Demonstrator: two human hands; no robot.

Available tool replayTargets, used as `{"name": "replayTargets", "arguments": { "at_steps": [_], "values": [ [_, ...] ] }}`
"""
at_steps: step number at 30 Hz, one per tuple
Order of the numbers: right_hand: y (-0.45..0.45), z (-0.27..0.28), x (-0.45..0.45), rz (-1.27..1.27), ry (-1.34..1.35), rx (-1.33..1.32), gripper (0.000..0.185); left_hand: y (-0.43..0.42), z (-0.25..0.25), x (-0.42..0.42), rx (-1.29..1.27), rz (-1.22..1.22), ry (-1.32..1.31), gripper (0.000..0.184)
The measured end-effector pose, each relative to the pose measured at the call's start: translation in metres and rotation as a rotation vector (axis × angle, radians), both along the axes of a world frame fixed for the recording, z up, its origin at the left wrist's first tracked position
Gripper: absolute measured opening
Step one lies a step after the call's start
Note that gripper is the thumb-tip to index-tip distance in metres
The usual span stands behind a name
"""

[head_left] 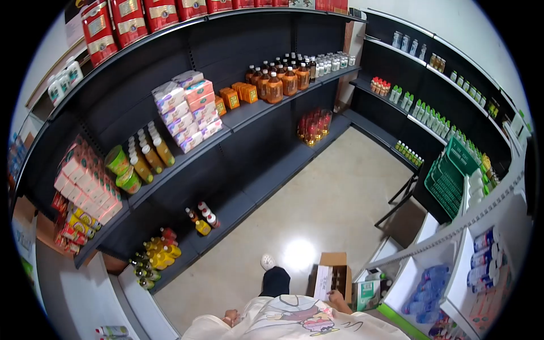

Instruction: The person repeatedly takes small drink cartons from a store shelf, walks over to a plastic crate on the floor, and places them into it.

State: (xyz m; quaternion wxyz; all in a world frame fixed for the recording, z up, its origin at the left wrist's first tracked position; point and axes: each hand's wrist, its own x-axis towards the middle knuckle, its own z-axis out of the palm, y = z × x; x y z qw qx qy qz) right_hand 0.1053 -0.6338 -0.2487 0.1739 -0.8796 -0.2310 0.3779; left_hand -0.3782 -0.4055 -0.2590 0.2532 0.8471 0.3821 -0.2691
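Seemingly handling an open cardboard box (334,259) low on the right, with right hand (338,299) partly curled at its near edge, hold unclear, and left hand (231,317) loosely bent, visibly gripping nothing, so needing a sure grip for any lift.

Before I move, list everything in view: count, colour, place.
Bags: several, red, top left shelf
Tissue packs: many, white and pink, middle shelf
Stacked packs: many, pink, shelf's left end
Tubs: at least two, green, middle shelf
Boxes: several, orange, middle shelf
White-capped bottles: many, orange-brown, middle shelf
Yellow bottles: several, yellow, bottom shelf
Green-capped bottles: many, white and green, right shelves
Crates: stacked, count unclear, green, right
Blue packs: several, blue, lower right
Cardboard box: one, brown, open on floor
Other small goods: uncounted, mixed colours, across shelves
Shirt: one, cream, printed, bottom centre
Shoe: one, white, floor
Left hand: one, bare, beside shirt
Right hand: one, bare, at box's near edge
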Motion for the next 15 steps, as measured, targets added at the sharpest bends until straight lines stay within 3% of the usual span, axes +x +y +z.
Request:
{"name": "replayTargets", "arguments": {
  "at_steps": [2, 4, 6, 8, 9, 10, 11, 13, 14, 15],
  "values": [
    [0.02, 0.02, 0.015, -0.232, 0.009, -0.048, 0.029, 0.037, 0.007, 0.004, 0.058, -0.052, 0.011, 0.021],
    [0.053, 0.036, 0.035, -0.202, 0.045, -0.191, 0.026, 0.085, 0.01, 0.024, 0.116, 0.023, -0.042, 0.02],
    [0.077, -0.056, 0.066, -0.187, 0.169, -0.209, 0.028, 0.155, 0.012, 0.073, 0.116, 0.323, -0.172, 0.019],
    [0.146, -0.025, 0.086, -0.047, 0.114, -0.141, 0.03, 0.224, 0.009, 0.123, 0.079, 0.696, -0.346, 0.019],
    [0.174, -0.014, 0.09, 0.025, 0.093, -0.118, 0.032, 0.267, 0.019, 0.152, 0.066, 0.624, -0.322, 0.024],
    [0.198, 0.006, 0.088, 0.097, 0.075, -0.103, 0.033, 0.299, 0.023, 0.178, 0.027, 0.875, -0.85, 0.028],
    [0.228, 0.0, 0.094, 0.125, 0.083, -0.122, 0.033, 0.328, 0.098, 0.225, -0.145, 1.05, -1.081, 0.029],
    [0.294, -0.004, 0.106, 0.122, 0.099, -0.056, 0.033, 0.385, 0.215, 0.295, -0.254, 0.941, -1.453, 0.027],
    [0.326, 0.0, 0.109, 0.093, 0.107, 0.025, 0.033, 0.398, 0.293, 0.323, -0.272, 0.922, -1.423, 0.026],
    [0.354, -0.001, 0.107, 0.201, -0.1, 0.249, 0.031, 0.41, 0.348, 0.344, -0.291, 0.848, -1.506, 0.024]
  ]
}}
